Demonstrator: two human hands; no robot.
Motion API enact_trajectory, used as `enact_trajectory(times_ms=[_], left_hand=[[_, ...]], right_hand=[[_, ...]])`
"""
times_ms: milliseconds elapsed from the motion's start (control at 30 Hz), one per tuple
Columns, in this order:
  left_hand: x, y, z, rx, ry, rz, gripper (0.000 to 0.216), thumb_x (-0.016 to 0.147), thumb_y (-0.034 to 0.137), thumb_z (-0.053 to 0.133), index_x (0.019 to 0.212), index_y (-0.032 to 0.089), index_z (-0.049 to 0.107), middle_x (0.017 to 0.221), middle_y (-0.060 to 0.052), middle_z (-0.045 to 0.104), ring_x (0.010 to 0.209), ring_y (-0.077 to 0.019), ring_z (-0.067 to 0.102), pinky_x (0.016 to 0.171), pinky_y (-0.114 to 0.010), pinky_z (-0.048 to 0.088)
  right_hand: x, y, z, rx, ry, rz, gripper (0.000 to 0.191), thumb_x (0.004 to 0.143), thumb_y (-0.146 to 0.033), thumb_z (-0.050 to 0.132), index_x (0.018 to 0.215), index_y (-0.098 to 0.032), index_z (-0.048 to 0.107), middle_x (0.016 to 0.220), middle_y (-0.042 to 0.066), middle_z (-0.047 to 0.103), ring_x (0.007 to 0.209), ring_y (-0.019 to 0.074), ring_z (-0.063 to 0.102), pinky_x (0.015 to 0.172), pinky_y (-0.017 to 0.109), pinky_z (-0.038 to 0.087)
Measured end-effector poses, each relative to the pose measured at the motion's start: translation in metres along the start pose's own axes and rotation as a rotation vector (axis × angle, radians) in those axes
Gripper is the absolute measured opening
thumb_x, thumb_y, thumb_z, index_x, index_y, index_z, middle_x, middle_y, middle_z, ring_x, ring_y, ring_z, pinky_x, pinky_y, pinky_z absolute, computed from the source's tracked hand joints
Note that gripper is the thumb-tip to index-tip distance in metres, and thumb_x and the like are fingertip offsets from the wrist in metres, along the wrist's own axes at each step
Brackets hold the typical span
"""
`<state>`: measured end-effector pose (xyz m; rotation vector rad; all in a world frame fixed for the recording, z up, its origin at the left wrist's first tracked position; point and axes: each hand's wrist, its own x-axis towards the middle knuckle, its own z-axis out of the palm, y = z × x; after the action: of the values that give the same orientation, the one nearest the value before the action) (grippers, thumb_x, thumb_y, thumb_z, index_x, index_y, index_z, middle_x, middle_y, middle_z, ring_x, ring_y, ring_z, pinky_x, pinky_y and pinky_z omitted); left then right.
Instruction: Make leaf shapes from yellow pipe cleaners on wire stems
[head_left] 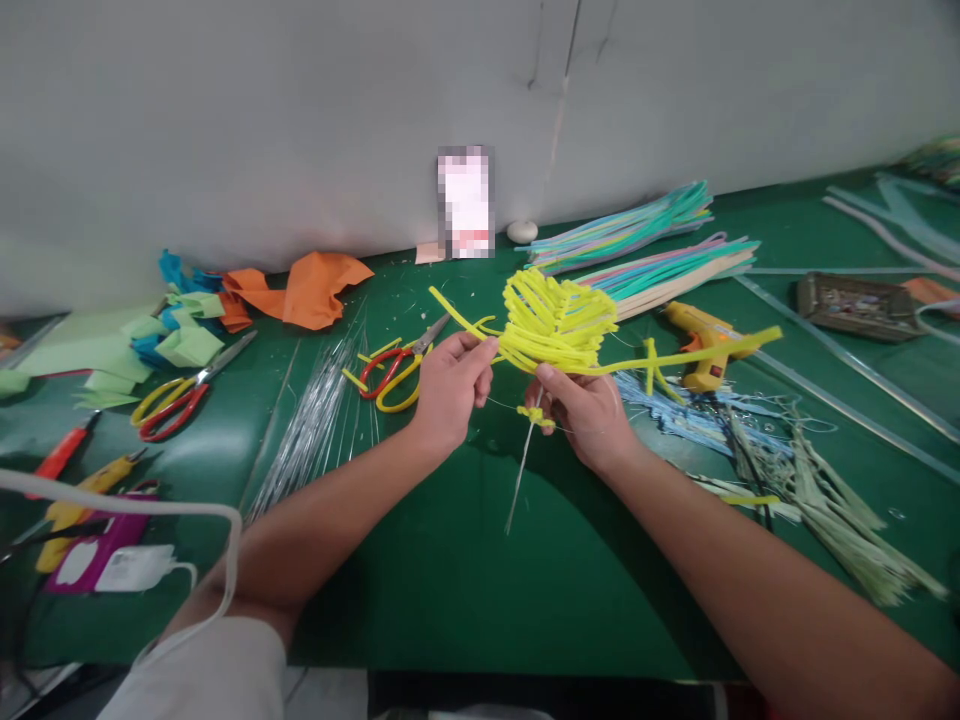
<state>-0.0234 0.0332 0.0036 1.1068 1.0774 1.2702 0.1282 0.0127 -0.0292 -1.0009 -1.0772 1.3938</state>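
Note:
I hold a yellow pipe-cleaner leaf shape (555, 320) over the green table (450, 560). My left hand (448, 390) is closed, pinching a yellow strand at the shape's left side. My right hand (585, 410) is closed round the base of the shape, where a thin wire stem (523, 470) hangs down towards the table. Long yellow strands stick out to the left and to the right over the glue gun.
A yellow glue gun (701, 345), pastel pipe-cleaner bundles (645, 245) and a small tray (855, 305) lie right. Yellow-red scissors (394, 370), a bundle of wires (315, 425), a second pair of scissors (180, 395) and paper scraps (300, 290) lie left. A white cable (150, 510) crosses bottom left.

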Motion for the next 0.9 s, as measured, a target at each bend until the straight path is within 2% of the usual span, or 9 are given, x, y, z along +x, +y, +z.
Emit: enact_trajectory(times_ms=[167, 300, 633, 700, 767, 900], left_hand=[[-0.0006, 0.0004, 0.0012, -0.025, 0.008, -0.011, 0.033, 0.082, 0.041, 0.067, 0.065, 0.02, 0.048, 0.041, 0.009, 0.044, 0.034, -0.0042, 0.035, 0.036, -0.021, 0.025], [0.0003, 0.0, 0.0011, -0.049, 0.006, -0.021, 0.033, 0.083, 0.042, 0.066, 0.066, 0.02, 0.05, 0.04, 0.009, 0.042, 0.034, -0.0046, 0.034, 0.037, -0.022, 0.023], [0.0, 0.005, 0.0024, -0.104, -0.009, -0.083, 0.033, 0.084, 0.04, 0.063, 0.063, 0.02, 0.047, 0.039, 0.009, 0.033, 0.035, -0.0049, 0.028, 0.039, -0.024, 0.021], [0.0007, 0.0051, 0.0023, -0.097, 0.007, -0.084, 0.032, 0.083, 0.039, 0.065, 0.064, 0.02, 0.048, 0.041, 0.009, 0.035, 0.037, -0.0052, 0.031, 0.041, -0.023, 0.024], [0.0018, 0.0041, 0.0023, -0.082, 0.048, -0.042, 0.03, 0.082, 0.037, 0.067, 0.066, 0.02, 0.049, 0.045, 0.008, 0.043, 0.042, -0.0055, 0.04, 0.046, -0.022, 0.034], [0.0014, 0.0013, 0.0029, -0.069, 0.127, 0.137, 0.026, 0.078, 0.034, 0.072, 0.076, 0.02, 0.051, 0.062, 0.004, 0.061, 0.058, -0.0096, 0.061, 0.065, -0.026, 0.049]], right_hand=[[0.0014, 0.004, 0.0005, 0.028, 0.053, -0.036, 0.029, 0.078, -0.047, 0.071, 0.074, -0.018, 0.072, 0.062, 0.001, 0.067, 0.049, 0.0113, 0.052, 0.048, 0.026, 0.042], [0.0019, 0.0052, -0.0003, 0.017, 0.012, -0.037, 0.03, 0.079, -0.047, 0.07, 0.075, -0.017, 0.073, 0.063, 0.002, 0.067, 0.051, 0.0117, 0.054, 0.049, 0.026, 0.043], [-0.0031, -0.0029, 0.0, -0.229, -0.027, -0.181, 0.034, 0.085, -0.05, 0.062, 0.074, -0.021, 0.073, 0.062, 0.001, 0.066, 0.049, 0.0133, 0.056, 0.052, 0.029, 0.046], [-0.0032, -0.0028, -0.0004, -0.229, -0.017, -0.187, 0.034, 0.085, -0.05, 0.061, 0.075, -0.021, 0.073, 0.062, 0.001, 0.066, 0.049, 0.0136, 0.056, 0.052, 0.029, 0.045], [-0.0031, -0.0027, -0.0009, -0.229, -0.003, -0.189, 0.033, 0.086, -0.05, 0.061, 0.074, -0.021, 0.073, 0.06, 0.0, 0.065, 0.05, 0.014, 0.057, 0.052, 0.029, 0.045], [-0.0029, -0.0026, -0.0015, -0.219, 0.035, -0.201, 0.031, 0.087, -0.047, 0.061, 0.073, -0.021, 0.071, 0.057, -0.001, 0.063, 0.052, 0.0147, 0.057, 0.056, 0.031, 0.047]])
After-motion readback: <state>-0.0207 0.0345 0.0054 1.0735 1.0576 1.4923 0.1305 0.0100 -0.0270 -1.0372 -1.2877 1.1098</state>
